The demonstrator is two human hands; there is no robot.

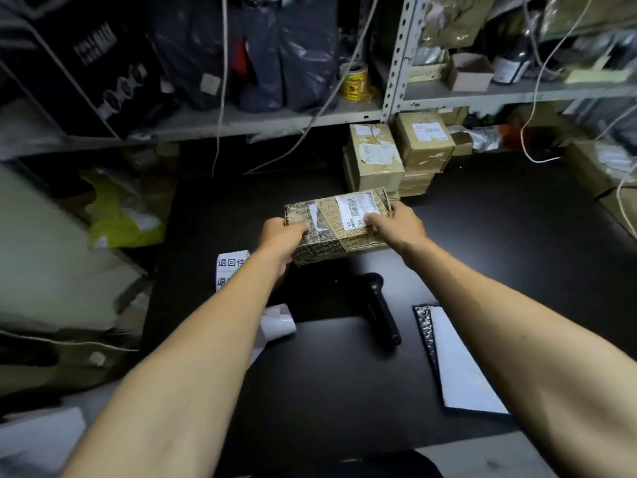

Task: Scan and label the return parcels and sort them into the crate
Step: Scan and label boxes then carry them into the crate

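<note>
A brown printed cardboard parcel with a white shipping label on top is held above the black table. My left hand grips its left end, fingers curled over the top edge. My right hand grips its right end, the thumb lying on the label. Below the parcel a black handheld scanner lies on the table. A strip of white return labels with printed characters lies to the left of my left forearm, partly hidden by it.
Several brown boxes are stacked at the table's back under a metal shelf. A white sheet on a dark mailer lies at the right. Peeled label backing sits near the left forearm. Yellow bags and cables crowd the left.
</note>
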